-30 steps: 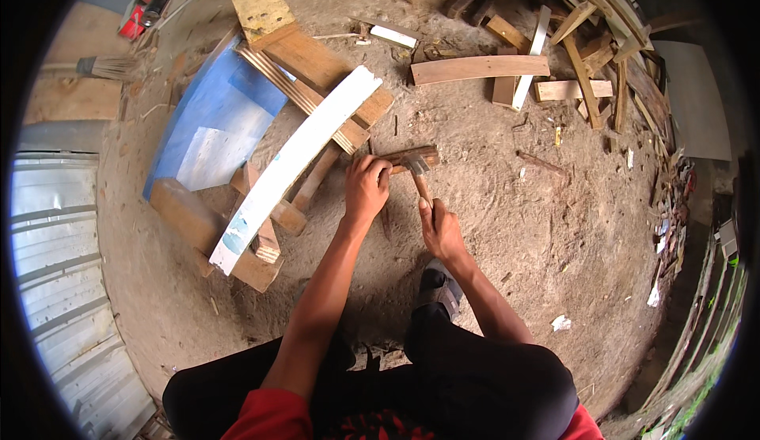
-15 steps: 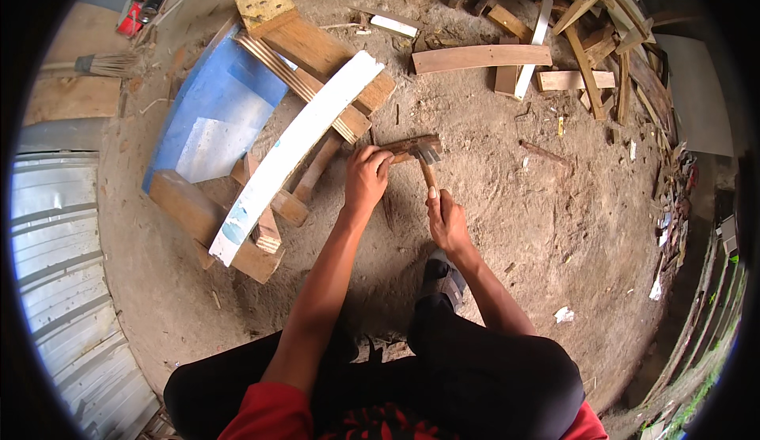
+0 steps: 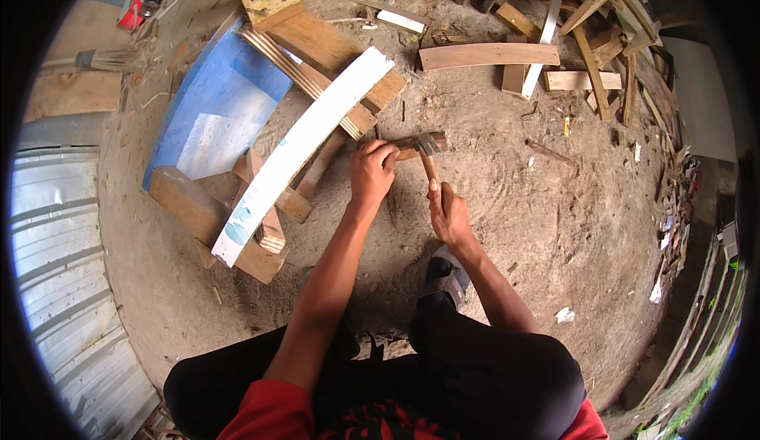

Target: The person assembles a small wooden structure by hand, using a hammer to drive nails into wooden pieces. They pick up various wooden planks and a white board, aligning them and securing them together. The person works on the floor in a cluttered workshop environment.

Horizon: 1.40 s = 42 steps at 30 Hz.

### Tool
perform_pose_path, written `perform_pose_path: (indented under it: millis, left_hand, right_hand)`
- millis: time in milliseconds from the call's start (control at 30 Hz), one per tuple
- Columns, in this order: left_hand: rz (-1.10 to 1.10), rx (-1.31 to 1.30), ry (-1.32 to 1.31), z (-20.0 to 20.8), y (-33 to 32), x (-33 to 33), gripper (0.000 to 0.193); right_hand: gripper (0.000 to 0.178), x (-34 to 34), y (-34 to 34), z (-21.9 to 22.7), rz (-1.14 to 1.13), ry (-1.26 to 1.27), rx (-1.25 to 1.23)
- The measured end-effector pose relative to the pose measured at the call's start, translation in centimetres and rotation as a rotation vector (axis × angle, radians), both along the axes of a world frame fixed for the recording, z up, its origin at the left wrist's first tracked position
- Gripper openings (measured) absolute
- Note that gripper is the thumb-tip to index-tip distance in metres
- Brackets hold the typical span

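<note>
My right hand point(image 3: 449, 215) is closed round the wooden handle of a hammer point(image 3: 430, 167), its metal head at the far end. That head is over a short, dark piece of wood point(image 3: 438, 140) low near the ground; whether they touch I cannot tell. My left hand point(image 3: 373, 174) grips the left end of this wood, thumb and fingers curled, and hides that end. To the left, a long curved white board point(image 3: 305, 151) lies slanted across several wooden blocks.
A blue panel point(image 3: 218, 107) lies behind the white board, beside a thick timber beam point(image 3: 317, 40). Curved plank point(image 3: 483, 57) and heaped wood scraps point(image 3: 602, 36) lie at the far right. A corrugated metal sheet point(image 3: 63, 242) is at the left. My shoe point(image 3: 445, 275) stands below my right hand.
The hammer head has shifted slightly away from me and left along the wood. My left thumb has drawn in, more curled. The whole view has shifted a little.
</note>
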<state>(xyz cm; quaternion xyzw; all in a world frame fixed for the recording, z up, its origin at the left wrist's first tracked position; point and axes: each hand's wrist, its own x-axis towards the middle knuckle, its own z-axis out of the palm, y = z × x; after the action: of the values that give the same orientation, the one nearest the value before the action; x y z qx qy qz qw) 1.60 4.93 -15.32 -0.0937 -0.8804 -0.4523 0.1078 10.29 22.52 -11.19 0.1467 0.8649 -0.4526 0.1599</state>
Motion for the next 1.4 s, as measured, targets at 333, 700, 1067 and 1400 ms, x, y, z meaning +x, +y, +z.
perform_pose_path:
  millis: [333, 700, 1067, 1400]
  left_hand:
    - [0.032, -0.09, 0.03, -1.1, 0.0, 0.5, 0.006]
    - [-0.008, -0.069, 0.13, -1.1, -0.5, 0.2, 0.009]
    - [-0.029, -0.007, 0.06, -1.2, -0.9, 0.3, 0.008]
    - [-0.028, -0.022, -0.014, -1.1, -1.1, 0.2, 0.01]
  right_hand:
    - [0.041, -0.5, 0.7, 1.4, 0.132, -0.127, 0.077]
    - [0.047, -0.2, 0.9, 2.3, 0.032, 0.091, 0.039]
    - [0.041, 0.5, 0.4, 0.5, 0.103, 0.059, 0.079]
    - [0.041, -0.3, 0.9, 1.7, 0.107, 0.081, 0.113]
